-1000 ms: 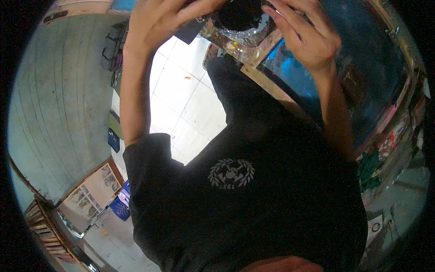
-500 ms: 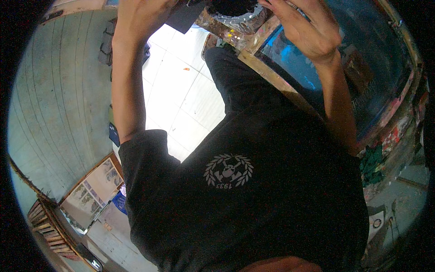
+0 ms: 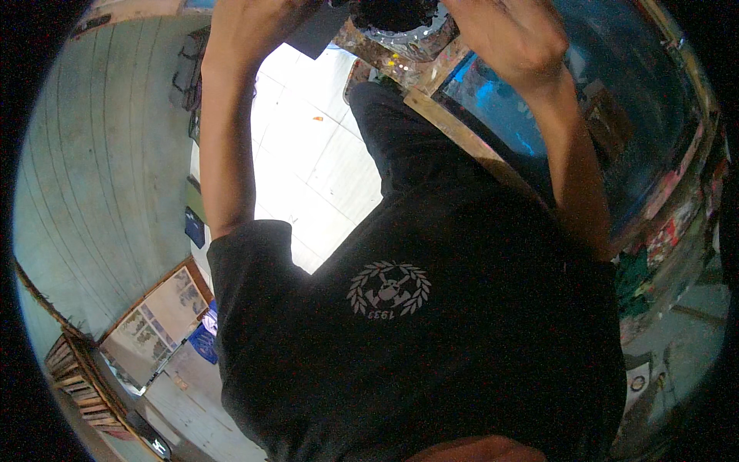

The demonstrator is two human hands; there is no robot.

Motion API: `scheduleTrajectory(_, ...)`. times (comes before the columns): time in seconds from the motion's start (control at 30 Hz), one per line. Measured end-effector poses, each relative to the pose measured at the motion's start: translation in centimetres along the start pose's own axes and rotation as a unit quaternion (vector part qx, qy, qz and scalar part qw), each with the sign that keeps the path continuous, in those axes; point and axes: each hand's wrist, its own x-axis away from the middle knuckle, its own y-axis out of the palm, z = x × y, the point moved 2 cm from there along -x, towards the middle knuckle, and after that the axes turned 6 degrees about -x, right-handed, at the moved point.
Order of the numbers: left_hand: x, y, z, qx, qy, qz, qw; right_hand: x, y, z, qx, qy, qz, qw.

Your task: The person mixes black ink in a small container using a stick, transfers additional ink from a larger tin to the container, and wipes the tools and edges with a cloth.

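At the upper edge, my left hand [image 3: 265, 23] reaches up with its fingers cut off by the picture's rim. Beside it hangs a flat dark grey piece [image 3: 316, 35]; whether the hand grips it does not show. A round tub [image 3: 419, 38] with a paint-spattered wall and black contents stands at the top middle. My right hand [image 3: 514, 38] is bent just right of the tub, its knuckles toward me. Its fingertips run out of view, so its grip is hidden.
A wood-framed panel [image 3: 493, 104] with a dark blue, smeared surface lies to the right of the tub, on a paint-stained worktop [image 3: 662, 223]. Pale floor tiles [image 3: 300, 146] show at left. A plank wall [image 3: 115, 154] and a picture board [image 3: 158, 327] are farther left.
My left forearm has shifted a little to the right. My right hand has moved slightly left, closer to the tub, and its fingers have gone farther out of view.
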Motion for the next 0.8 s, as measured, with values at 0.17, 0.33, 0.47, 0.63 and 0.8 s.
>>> scheduleTrajectory(0.17, -0.7, -0.9, 0.3, -0.021, 0.023, -0.010, 0.999, 0.2, 0.3, 1.2, 0.011, -0.034, -0.019, 0.999)
scheduleTrajectory(0.33, 0.0, -0.8, -0.2, -0.068, 0.045, 0.001, 0.997, -0.1, 1.2, 0.7, -0.048, 0.041, 0.009, 0.998)
scheduleTrajectory(0.47, 0.0, -1.2, -0.6, -0.085, 0.055, -0.002, 0.995, -0.6, 0.2, 0.3, -0.025, 0.018, -0.005, 1.000)
scheduleTrajectory(0.63, -0.1, -1.1, -0.9, -0.088, 0.069, 0.009, 0.994, -0.2, 0.5, 0.7, -0.017, 0.054, -0.018, 0.998)
scheduleTrajectory(0.8, 0.1, -0.7, -0.2, -0.061, 0.047, 0.014, 0.997, 1.5, 1.1, -0.2, -0.166, 0.101, 0.239, 0.951)
